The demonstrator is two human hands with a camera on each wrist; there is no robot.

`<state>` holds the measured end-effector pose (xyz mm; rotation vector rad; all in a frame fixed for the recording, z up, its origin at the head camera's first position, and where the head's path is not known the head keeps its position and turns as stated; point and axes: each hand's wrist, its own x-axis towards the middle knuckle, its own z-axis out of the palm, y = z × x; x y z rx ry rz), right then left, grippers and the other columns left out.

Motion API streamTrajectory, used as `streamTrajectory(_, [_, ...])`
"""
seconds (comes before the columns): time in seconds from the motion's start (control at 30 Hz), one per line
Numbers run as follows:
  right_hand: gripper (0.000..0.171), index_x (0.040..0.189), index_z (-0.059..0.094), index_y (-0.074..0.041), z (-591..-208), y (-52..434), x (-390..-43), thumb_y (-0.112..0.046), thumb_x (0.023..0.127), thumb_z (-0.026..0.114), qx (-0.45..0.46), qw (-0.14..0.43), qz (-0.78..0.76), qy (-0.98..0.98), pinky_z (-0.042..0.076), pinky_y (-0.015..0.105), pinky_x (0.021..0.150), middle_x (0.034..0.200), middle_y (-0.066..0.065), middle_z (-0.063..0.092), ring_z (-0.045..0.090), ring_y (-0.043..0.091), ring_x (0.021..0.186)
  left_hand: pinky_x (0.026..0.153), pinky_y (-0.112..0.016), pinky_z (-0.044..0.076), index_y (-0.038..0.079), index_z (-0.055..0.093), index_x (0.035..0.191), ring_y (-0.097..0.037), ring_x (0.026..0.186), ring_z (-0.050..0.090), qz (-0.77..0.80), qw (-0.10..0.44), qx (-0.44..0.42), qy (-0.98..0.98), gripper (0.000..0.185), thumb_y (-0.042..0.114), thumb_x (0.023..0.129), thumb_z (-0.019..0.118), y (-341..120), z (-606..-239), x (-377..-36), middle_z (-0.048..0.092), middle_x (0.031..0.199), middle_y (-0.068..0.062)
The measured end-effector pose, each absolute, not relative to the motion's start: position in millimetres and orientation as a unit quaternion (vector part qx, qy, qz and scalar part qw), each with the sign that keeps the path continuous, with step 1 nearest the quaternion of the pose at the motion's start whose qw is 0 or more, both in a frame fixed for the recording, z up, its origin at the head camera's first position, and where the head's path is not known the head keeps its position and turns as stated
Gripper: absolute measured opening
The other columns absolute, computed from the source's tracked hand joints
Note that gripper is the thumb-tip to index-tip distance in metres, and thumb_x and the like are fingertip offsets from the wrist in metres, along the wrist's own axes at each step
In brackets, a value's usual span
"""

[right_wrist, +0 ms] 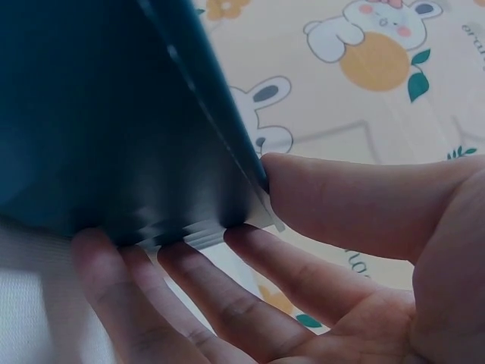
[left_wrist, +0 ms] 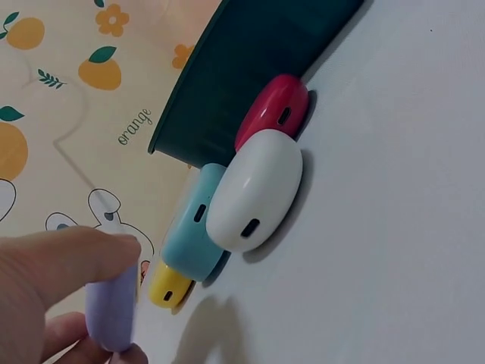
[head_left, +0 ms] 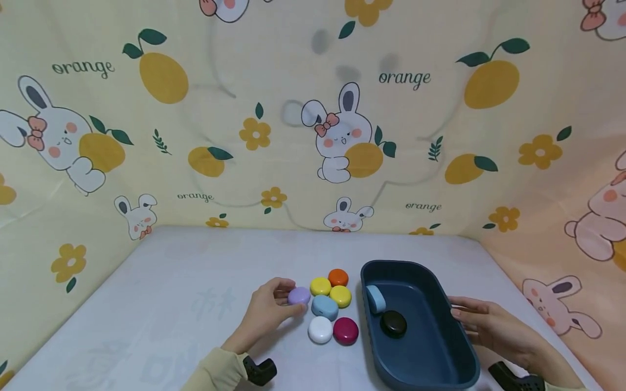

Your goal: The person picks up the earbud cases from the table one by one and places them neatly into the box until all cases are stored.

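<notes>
My left hand [head_left: 272,307] pinches a glossy rounded purple disc [head_left: 299,296] between thumb and fingers; in the left wrist view the disc stands on edge. To its right lie a blue disc [head_left: 325,307], a white disc [head_left: 320,330], a dark red disc [head_left: 345,331], two yellow discs [head_left: 340,296] and an orange disc [head_left: 338,277]. My right hand [head_left: 496,326] touches the right side of a dark blue tray [head_left: 462,347], its thumb at the rim and fingertips against the outer wall. Inside are a black disc [head_left: 393,324] and a light blue disc [head_left: 376,299] leaning on the left wall.
A white cloth [head_left: 161,315] covers the table. Behind and at both sides stands a printed curtain [head_left: 293,70] with rabbits and oranges. Small dark slots show in the edges of several discs. The tray's left wall stands close beside the disc group.
</notes>
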<state>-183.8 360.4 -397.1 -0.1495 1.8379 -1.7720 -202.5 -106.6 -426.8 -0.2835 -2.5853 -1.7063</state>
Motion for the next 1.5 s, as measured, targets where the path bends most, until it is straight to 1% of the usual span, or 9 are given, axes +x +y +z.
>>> streamTrajectory(0.13, [0.068,0.149,0.010,0.014,-397,359,-184,-0.020,0.105,0.049,-0.051,0.280,-0.656,0.699,0.046,0.054,0.097,0.137,0.019,0.053,0.057,0.032,0.118,0.086,-0.031,0.055,-0.003,0.059,0.121,-0.025,0.102,0.064,-0.553,0.021,-0.095,-0.828,0.057,0.018,0.076,0.086,-106,-426,-202,0.063,0.114,-0.012])
streamTrajectory(0.3, [0.069,0.150,0.011,0.014,-396,358,-183,-0.021,0.105,0.050,-0.052,0.274,-0.651,0.706,0.045,0.056,0.097,0.138,0.019,0.053,0.057,0.033,0.118,0.086,-0.030,0.054,-0.001,0.060,0.121,-0.024,0.104,0.062,-0.552,0.022,-0.090,-0.828,0.055,0.020,0.077,0.086,-103,-424,-202,0.063,0.115,-0.009])
streamTrajectory(0.6, [0.068,0.149,0.011,0.015,-395,358,-183,-0.020,0.105,0.049,-0.056,0.274,-0.654,0.703,0.046,0.055,0.096,0.138,0.021,0.052,0.057,0.034,0.118,0.089,-0.033,0.054,0.006,0.061,0.119,-0.023,0.106,0.061,-0.551,0.028,-0.123,-0.825,0.048,0.025,0.080,0.084,-85,-405,-203,0.063,0.115,-0.004])
streamTrajectory(0.83, [0.068,0.148,0.007,0.017,-395,357,-181,-0.018,0.106,0.047,-0.057,0.272,-0.655,0.703,0.046,0.055,0.096,0.138,0.021,0.052,0.057,0.033,0.118,0.090,-0.041,0.053,0.004,0.061,0.119,-0.027,0.106,0.061,-0.559,0.026,-0.162,-0.813,0.047,0.023,0.081,0.083,-66,-392,-205,0.062,0.115,-0.006])
streamTrajectory(0.93, [0.067,0.148,0.006,0.017,-395,357,-181,-0.017,0.106,0.045,-0.063,0.274,-0.661,0.696,0.046,0.053,0.097,0.137,0.021,0.052,0.057,0.032,0.118,0.091,-0.042,0.053,0.003,0.061,0.119,-0.027,0.107,0.060,-0.564,0.024,-0.176,-0.806,0.048,0.024,0.081,0.083,-57,-386,-205,0.062,0.116,-0.005])
streamTrajectory(1.17, [0.068,0.147,0.003,0.018,-396,357,-179,-0.017,0.106,0.045,-0.055,0.274,-0.658,0.699,0.046,0.054,0.096,0.137,0.022,0.052,0.057,0.033,0.118,0.089,-0.038,0.054,0.008,0.063,0.118,-0.022,0.104,0.061,-0.573,0.017,-0.195,-0.796,0.045,0.024,0.081,0.083,-34,-374,-207,0.063,0.114,-0.002])
streamTrajectory(1.5, [0.069,0.149,0.006,0.016,-393,356,-182,-0.019,0.106,0.048,-0.039,0.271,-0.646,0.713,0.046,0.055,0.096,0.138,0.023,0.051,0.056,0.034,0.119,0.087,-0.030,0.054,0.003,0.063,0.120,-0.015,0.099,0.063,-0.574,0.020,-0.241,-0.782,0.046,0.021,0.082,0.083,-5,-369,-213,0.064,0.112,-0.002])
